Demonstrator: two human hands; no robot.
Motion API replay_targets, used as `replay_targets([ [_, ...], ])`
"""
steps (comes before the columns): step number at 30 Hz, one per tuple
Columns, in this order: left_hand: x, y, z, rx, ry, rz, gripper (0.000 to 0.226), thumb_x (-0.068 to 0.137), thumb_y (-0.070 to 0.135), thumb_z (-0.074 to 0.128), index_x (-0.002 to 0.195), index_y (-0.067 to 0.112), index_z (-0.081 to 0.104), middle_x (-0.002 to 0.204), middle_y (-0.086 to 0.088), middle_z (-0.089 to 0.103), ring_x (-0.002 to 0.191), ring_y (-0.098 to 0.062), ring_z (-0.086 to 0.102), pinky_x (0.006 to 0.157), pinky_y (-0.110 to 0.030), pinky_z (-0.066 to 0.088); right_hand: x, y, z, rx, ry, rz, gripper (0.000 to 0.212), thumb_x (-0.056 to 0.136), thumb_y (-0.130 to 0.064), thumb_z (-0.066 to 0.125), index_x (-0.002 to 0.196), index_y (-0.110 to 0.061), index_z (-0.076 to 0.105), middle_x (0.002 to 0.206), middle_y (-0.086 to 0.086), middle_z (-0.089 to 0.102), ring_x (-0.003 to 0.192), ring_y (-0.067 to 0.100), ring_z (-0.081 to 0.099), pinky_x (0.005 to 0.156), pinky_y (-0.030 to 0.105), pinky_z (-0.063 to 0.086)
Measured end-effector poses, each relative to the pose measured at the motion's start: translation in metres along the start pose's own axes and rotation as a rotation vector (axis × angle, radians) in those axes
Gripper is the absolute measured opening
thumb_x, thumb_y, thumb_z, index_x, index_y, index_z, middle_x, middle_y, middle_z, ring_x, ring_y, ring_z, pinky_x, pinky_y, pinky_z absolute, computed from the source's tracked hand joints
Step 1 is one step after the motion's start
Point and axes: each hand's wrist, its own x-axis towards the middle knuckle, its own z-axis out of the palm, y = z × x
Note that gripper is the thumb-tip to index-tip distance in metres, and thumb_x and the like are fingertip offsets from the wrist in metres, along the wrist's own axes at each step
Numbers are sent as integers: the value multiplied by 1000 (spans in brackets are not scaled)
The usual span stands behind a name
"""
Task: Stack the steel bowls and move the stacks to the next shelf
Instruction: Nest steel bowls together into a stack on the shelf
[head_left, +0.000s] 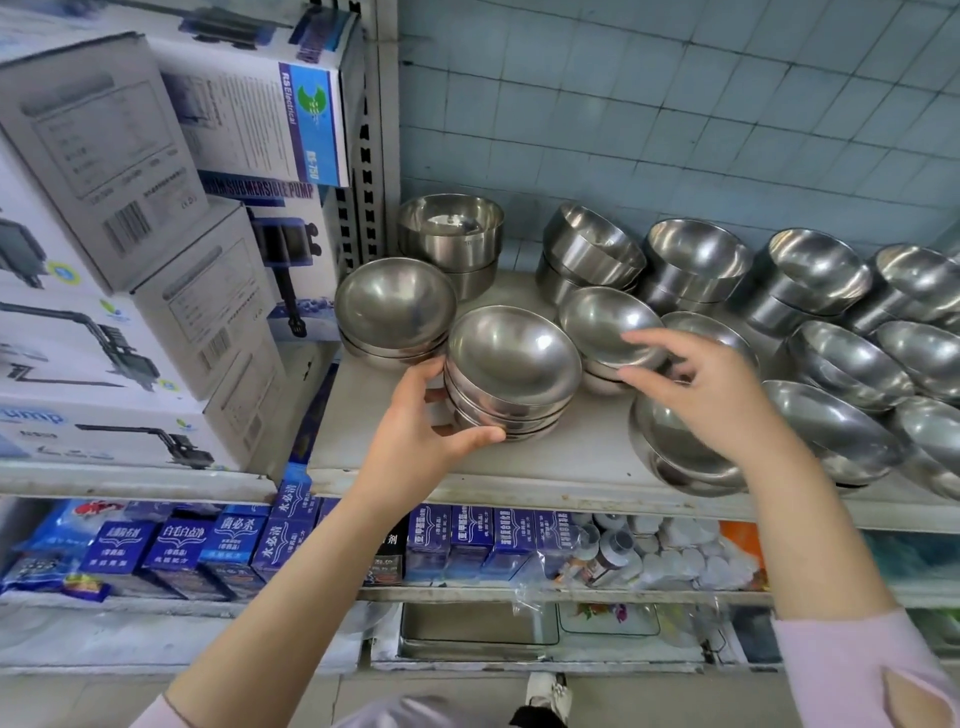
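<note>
Early going, I judge: the left hand grips a short stack of bowls still on its shelf, while the right hand, fingers spread open, reaches the neighbouring bowls just right of that stack.

The fingers of the left hand are mostly hidden behind the stack of shallow round steel bowls that it grips. The near stack of steel bowls is partly covered by the right hand. The shiny steel bowls at the far right are cut off by the picture's edge, as are the white cardboard pump boxes on the left. What lies inside the deep straight-walled steel bowl at the back cannot be made out.
</note>
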Motion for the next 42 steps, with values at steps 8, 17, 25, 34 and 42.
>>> replay_targets([
  [8, 0, -1, 1, -23, 17, -7, 90, 62, 31, 88, 137, 23, 39, 128, 14, 51, 100, 28, 45, 75, 4, 38, 29, 16, 3, -44, -222, 20, 25, 81, -33, 79, 105, -31, 75, 96, -24, 69, 85, -21, 60, 81, 7, 43],
  [17, -1, -2, 0, -3, 12, 2, 92, 60, 39, 87, 137, 26, 38, 131, 15, 50, 107, 21, 46, 77, 3, 39, 25, 11, -5, 120, 69, -44, 10, 82, -17, 80, 87, -26, 79, 80, -12, 76, 67, -5, 64, 67, 9, 47],
  [25, -1, 1, 2, -4, 12, 2, 93, 62, 36, 88, 139, 23, 38, 126, 20, 49, 101, 25, 44, 74, 7, 35, -3, -38, -7, 171, 121, -322, 13, 81, -24, 80, 87, -34, 77, 85, -10, 76, 81, 19, 69, 82, 36, 57],
  [34, -2, 0, -1, 9, 1, 8, 98, 59, 48, 85, 141, 23, 37, 135, 16, 49, 114, 5, 49, 80, -1, 38, -8, -42, 39, 122, 0, -405, 11, 80, -18, 81, 87, -26, 79, 82, -10, 74, 87, 10, 66, 81, 29, 52],
  [42, -1, -2, -1, 15, 2, 23, 100, 58, 49, 85, 141, 21, 37, 139, 13, 46, 117, 1, 47, 86, -9, 36, -12, -38, 46, 106, 5, -399, 14, 78, -17, 83, 89, -24, 80, 84, -5, 75, 87, 11, 67, 81, 24, 54],
])
